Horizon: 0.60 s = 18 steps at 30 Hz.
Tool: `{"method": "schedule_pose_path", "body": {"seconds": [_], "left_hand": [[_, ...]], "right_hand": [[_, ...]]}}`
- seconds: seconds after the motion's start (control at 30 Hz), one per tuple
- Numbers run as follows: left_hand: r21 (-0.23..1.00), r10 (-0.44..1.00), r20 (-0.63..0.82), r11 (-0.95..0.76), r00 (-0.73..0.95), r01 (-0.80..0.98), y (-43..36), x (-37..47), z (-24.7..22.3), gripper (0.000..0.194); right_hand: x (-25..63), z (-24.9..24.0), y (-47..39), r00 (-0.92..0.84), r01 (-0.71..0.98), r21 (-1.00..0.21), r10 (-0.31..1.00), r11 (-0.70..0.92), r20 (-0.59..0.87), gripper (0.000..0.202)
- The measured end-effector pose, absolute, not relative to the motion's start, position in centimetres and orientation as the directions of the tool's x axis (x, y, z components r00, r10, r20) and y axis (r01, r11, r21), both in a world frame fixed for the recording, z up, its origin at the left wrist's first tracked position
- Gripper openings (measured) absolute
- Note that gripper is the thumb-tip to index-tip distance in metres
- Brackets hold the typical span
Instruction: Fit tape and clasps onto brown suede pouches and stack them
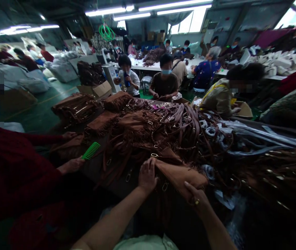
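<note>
A brown fringed bag with a smooth, suede-like face is tilted between my hands at the table's near side. My left hand is closed on its upper left corner, just below a gold-coloured oval ring. At the lower right edge, my right hand grips the bag, thumb on its face and the other fingers partly hidden beneath. A ring shows on one finger of that hand. Long brown straps with metal rings lie heaped beyond the bag.
Left of me, a co-worker in a red sleeve holds a green comb over brown material. More fringed bags are piled on the table. Clear plastic wrapping lies to the right. Several people sit across the table.
</note>
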State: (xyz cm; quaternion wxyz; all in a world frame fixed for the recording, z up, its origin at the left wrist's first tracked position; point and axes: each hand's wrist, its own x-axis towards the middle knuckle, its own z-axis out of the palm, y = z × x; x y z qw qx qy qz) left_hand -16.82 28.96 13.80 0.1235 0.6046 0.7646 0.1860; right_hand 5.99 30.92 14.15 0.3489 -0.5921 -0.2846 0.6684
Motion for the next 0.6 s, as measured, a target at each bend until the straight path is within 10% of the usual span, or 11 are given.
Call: {"method": "schedule_pose_path", "body": {"seconds": [0.13,0.27,0.4,0.6], "left_hand": [[0.561,0.976,-0.214,0.150,-0.033,0.814,31.6,-15.6,13.4,0.028],[0.913,0.916,-0.400,0.397,0.017,0.088,30.2,-9.7,11.4,0.045],[0.640,0.742,-0.640,0.659,0.201,-0.396,27.2,-4.8,9.1,0.057],[0.487,0.506,-0.705,0.855,0.497,-0.179,25.3,-2.5,9.2,0.049]], "right_hand": [[7.7,18.2,30.3,-0.325,-0.177,-0.877,0.868,-0.446,-0.376,0.062],[11.7,17.2,29.7,-0.221,0.087,-0.950,0.924,-0.300,-0.312,0.068],[14.1,12.1,27.4,-0.065,0.407,-0.804,0.864,-0.433,-0.499,0.057],[14.6,7.1,24.8,-0.050,0.085,-0.834,0.834,-0.545,-0.550,0.058]]}}
